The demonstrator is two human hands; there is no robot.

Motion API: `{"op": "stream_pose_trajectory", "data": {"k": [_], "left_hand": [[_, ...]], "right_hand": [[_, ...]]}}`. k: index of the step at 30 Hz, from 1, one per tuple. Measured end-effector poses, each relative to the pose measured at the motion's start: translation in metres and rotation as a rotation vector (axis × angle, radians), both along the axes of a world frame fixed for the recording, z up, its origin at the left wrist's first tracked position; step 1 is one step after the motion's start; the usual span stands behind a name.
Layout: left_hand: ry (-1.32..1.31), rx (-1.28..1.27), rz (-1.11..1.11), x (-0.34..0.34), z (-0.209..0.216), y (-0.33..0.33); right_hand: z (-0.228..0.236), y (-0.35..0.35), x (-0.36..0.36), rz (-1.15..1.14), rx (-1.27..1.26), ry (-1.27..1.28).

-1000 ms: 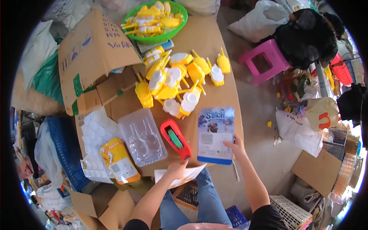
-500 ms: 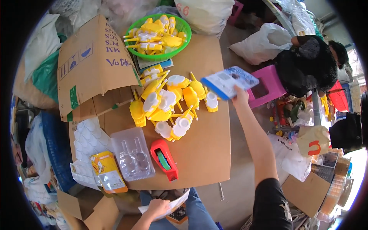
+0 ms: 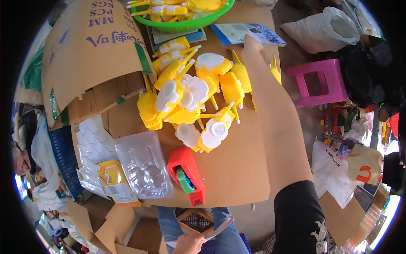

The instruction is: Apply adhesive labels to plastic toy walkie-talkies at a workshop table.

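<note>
while my left hand [image 3: 189, 244] sits low at the near edge, over my jeans [image 3: 169, 222], it pinches a thin pale sheet [image 3: 220, 227] that shows either side of the knuckles. squeezed harder, the sheet could crease, i'd judge.

beyond it, on the table [image 3: 241, 182]: red tape dispenser [image 3: 182, 158] with a green roll [image 3: 182, 179], clear moulded tray [image 3: 144, 165] just left of it, then a yellow printed pack [image 3: 116, 181]. farther on, loose yellow-and-white pieces [image 3: 214, 132] lie heaped; my right forearm [image 3: 281, 135] passes over or beside the rightmost, and a low elbow might sweep one off.

far right: my right hand [image 3: 253, 43] closes on the near edge of a blue-and-white flat package [image 3: 237, 32]; thumb hidden, so firmness can't be told. its right end seems to reach the table's edge or past it; if the pinch slackened there, it could tip to the floor [image 3: 311, 122].

surface: plain brown, cardboard-like; green basket [image 3: 192, 26] of more pieces at the far end, open carton [image 3: 97, 55] along the left. room: grey floor, pink stool [image 3: 338, 80] right, white sack [image 3: 321, 31] farther off.
</note>
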State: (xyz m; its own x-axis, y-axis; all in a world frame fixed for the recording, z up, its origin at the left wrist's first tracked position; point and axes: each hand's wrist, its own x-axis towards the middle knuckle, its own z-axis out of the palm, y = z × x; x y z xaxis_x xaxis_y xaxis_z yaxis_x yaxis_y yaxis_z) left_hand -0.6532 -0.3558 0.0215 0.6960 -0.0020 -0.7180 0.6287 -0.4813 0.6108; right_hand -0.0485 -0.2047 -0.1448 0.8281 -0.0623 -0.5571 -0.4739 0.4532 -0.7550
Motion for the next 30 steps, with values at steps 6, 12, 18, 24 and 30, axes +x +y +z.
{"op": "stream_pose_trajectory", "data": {"k": [6,12,18,24,30], "left_hand": [[-0.172,-0.018,-0.021,0.010,0.005,0.004],[-0.178,-0.062,0.187,0.030,0.010,0.009],[-0.094,-0.480,0.932,0.071,-0.025,-0.014],[0.007,-0.563,1.069,0.099,-0.054,-0.027],[-0.058,-0.549,1.032,0.047,-0.064,-0.030]], "right_hand": [[0.043,-0.070,-0.016,0.514,0.019,0.198],[0.096,-0.259,-0.139,0.726,0.030,0.157],[0.094,-0.396,-0.342,0.686,0.241,0.491],[0.104,-0.379,-0.394,0.522,-0.133,0.334],[0.058,-0.376,-0.360,0.565,-0.339,0.053]]}}
